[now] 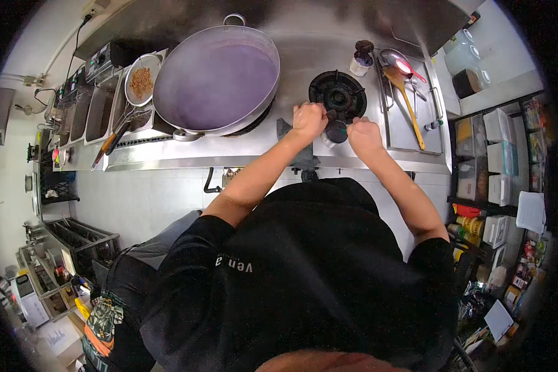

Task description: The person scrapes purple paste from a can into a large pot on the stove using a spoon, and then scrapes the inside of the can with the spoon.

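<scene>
A small open can (pixel 336 132) stands between my hands at the front of the steel counter, just before a black gas burner (pixel 337 93). My left hand (pixel 310 121) is closed at the can's left side, above a grey cloth (pixel 307 159). My right hand (pixel 365 134) is curled closed at its right side. Whatever either hand grips is too small or hidden to make out. Farther back, another can (pixel 360 64) has its dark lid bent up. To the left, a wide metal pan (pixel 270 99) holds steaming purple liquid.
A strainer with brown bits (pixel 141 82) lies left of the pan, beside steel bins (pixel 99 111). At right, a tray (pixel 441 141) carries a wooden spatula (pixel 407 102) and ladles. Shelves (pixel 477 211) stand right. Dark clothing, apparently another person's (pixel 130 291), shows at lower left.
</scene>
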The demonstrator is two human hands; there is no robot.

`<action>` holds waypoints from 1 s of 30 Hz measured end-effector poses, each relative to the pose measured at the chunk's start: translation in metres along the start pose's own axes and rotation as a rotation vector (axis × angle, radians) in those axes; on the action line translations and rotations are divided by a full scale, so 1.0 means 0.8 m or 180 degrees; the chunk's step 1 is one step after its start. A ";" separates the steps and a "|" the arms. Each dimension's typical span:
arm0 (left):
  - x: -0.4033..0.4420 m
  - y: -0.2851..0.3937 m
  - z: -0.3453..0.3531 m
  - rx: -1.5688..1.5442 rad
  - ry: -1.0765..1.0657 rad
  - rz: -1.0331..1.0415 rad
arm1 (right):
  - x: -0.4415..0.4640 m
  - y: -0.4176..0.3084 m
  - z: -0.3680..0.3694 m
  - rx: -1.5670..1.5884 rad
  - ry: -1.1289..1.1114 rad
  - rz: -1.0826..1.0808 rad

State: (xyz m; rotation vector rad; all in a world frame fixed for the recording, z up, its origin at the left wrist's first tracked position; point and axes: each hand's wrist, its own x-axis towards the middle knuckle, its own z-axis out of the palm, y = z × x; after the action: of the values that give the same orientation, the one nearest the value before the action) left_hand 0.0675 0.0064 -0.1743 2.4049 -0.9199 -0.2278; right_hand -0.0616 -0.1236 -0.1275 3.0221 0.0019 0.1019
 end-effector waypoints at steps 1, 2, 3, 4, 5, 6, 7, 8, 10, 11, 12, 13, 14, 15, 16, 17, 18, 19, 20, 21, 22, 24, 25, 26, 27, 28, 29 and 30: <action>0.000 0.000 0.000 0.0017 0.0014 0.0017 | -0.002 0.001 0.003 -0.0095 -0.0039 -0.0027; 0.000 0.001 0.001 0.0032 0.0025 0.0036 | -0.003 0.002 0.006 -0.0097 -0.0047 -0.0021; 0.000 0.002 0.000 0.0027 0.0017 0.0037 | -0.004 -0.001 0.006 0.0001 -0.0144 -0.0087; 0.000 0.003 -0.001 0.0048 -0.0027 0.0022 | -0.004 -0.003 0.006 0.0101 -0.0238 -0.0157; -0.001 0.003 -0.002 0.0072 -0.0068 0.0005 | -0.003 -0.004 0.006 0.0104 -0.0240 -0.0161; -0.001 0.003 -0.003 0.0077 -0.0062 0.0000 | 0.000 -0.004 0.006 0.0088 -0.0117 -0.0119; -0.002 0.004 -0.003 0.0088 -0.0031 0.0013 | 0.004 -0.003 0.006 0.0071 0.0007 -0.0079; -0.002 0.004 -0.004 0.0099 -0.0003 0.0028 | 0.005 -0.002 0.006 0.0072 0.0012 -0.0085; -0.002 0.000 -0.002 0.0112 0.0045 0.0082 | 0.005 0.002 0.006 -0.0108 -0.0080 0.0178; -0.001 -0.002 0.000 0.0120 0.0085 0.0137 | 0.003 0.004 0.006 -0.0109 -0.0080 0.0180; -0.001 -0.001 -0.001 0.0117 0.0079 0.0140 | 0.000 0.004 0.006 -0.0028 -0.0080 0.0033; -0.001 -0.001 -0.003 0.0112 0.0037 0.0110 | -0.004 0.004 0.006 0.0055 -0.0082 -0.0111; -0.001 0.000 -0.004 0.0108 -0.0003 0.0081 | -0.006 0.001 0.007 0.0058 -0.0086 -0.0103; -0.001 0.001 -0.005 0.0109 -0.0009 0.0084 | -0.005 -0.004 0.008 0.0129 0.0048 -0.0155; -0.002 0.002 -0.006 0.0102 -0.0013 0.0092 | -0.004 -0.008 0.009 0.0201 0.0186 -0.0211; -0.003 0.002 -0.008 0.0098 -0.0014 0.0098 | -0.002 -0.008 0.008 0.0206 0.0193 -0.0212; -0.002 0.001 -0.008 0.0108 -0.0007 0.0097 | 0.002 -0.006 0.007 0.0061 0.0097 -0.0096; -0.001 0.000 -0.007 0.0151 -0.0048 0.0068 | 0.005 -0.005 0.006 -0.0087 -0.0002 0.0023; 0.000 0.000 -0.006 0.0189 -0.0095 0.0042 | 0.005 -0.003 0.006 -0.0087 0.0000 0.0026; 0.001 -0.001 -0.005 0.0188 -0.0097 0.0045 | 0.003 0.001 0.005 -0.0186 -0.0035 0.0046; 0.002 -0.002 -0.004 0.0154 -0.0087 0.0057 | 0.001 0.004 0.006 -0.0284 -0.0074 0.0068; 0.003 -0.005 -0.003 0.0116 -0.0091 0.0072 | -0.003 0.001 0.005 -0.0202 -0.0129 0.0045; 0.003 -0.006 -0.002 0.0119 -0.0090 0.0093 | -0.006 -0.001 0.004 -0.0124 -0.0176 0.0011; 0.003 -0.008 -0.002 0.0123 -0.0084 0.0108 | -0.009 -0.004 0.001 -0.0122 -0.0181 0.0006; 0.003 -0.008 -0.003 0.0124 -0.0081 0.0095 | -0.009 -0.009 -0.013 -0.0077 -0.0180 -0.0038; 0.004 -0.008 -0.005 0.0067 -0.0141 0.0037 | -0.008 -0.010 -0.025 -0.0031 -0.0174 -0.0086; 0.005 -0.008 -0.007 0.0011 -0.0201 -0.0018 | -0.006 -0.007 -0.035 -0.0027 -0.0171 -0.0100; 0.006 -0.009 -0.008 0.0013 -0.0200 -0.0025 | -0.004 -0.004 -0.045 0.0007 -0.0039 -0.0038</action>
State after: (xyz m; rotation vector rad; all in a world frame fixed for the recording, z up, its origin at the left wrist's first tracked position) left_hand 0.0771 0.0105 -0.1723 2.4177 -0.9399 -0.3065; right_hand -0.0669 -0.1163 -0.0923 3.0245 0.0192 0.0823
